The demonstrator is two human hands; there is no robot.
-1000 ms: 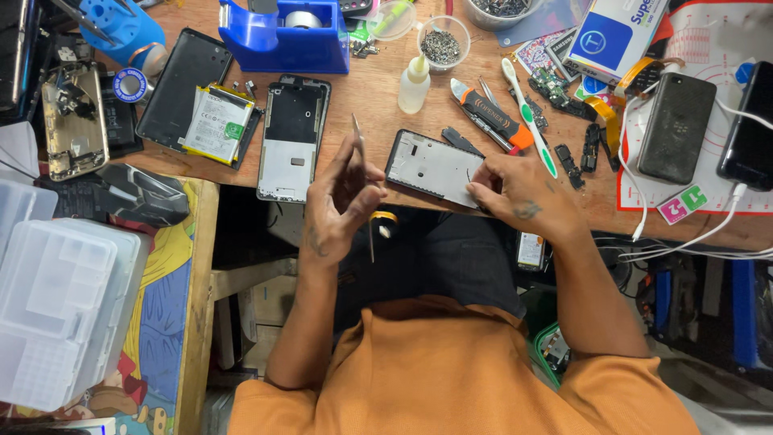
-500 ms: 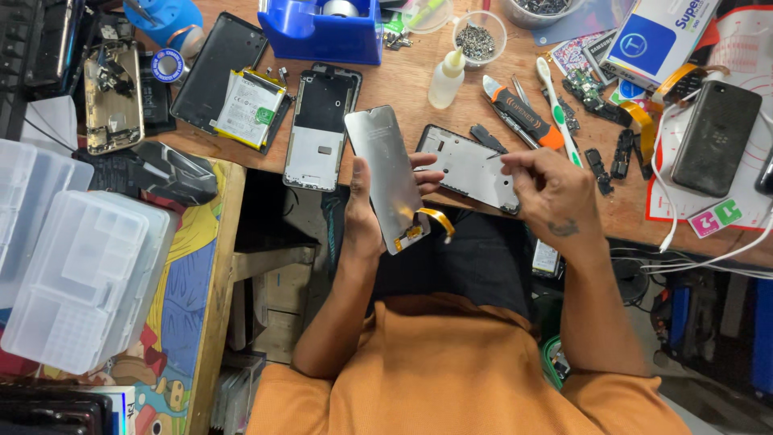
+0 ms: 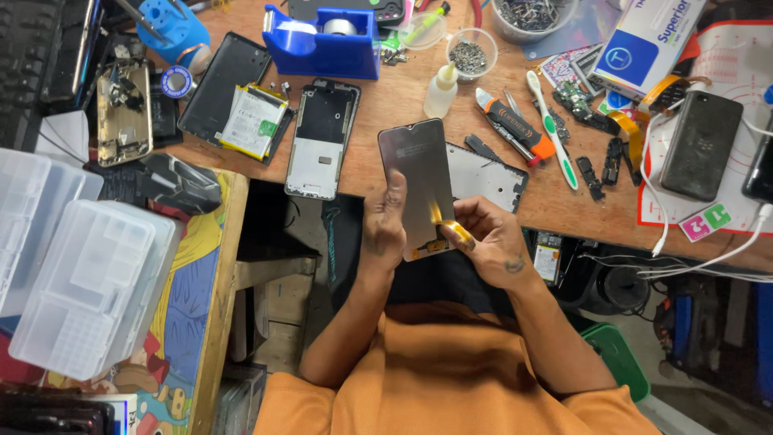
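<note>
Two hands hold a detached phone screen panel above the wooden workbench's near edge. Left hand grips its lower left side; right hand pinches its orange flex cable at the bottom.

screen: dark grey rectangular panel, notched top, held in both hands
box: white-blue carton, far up-right of grip
stickers: pink and green, right of grip
battery label: white-green, up-left
</note>
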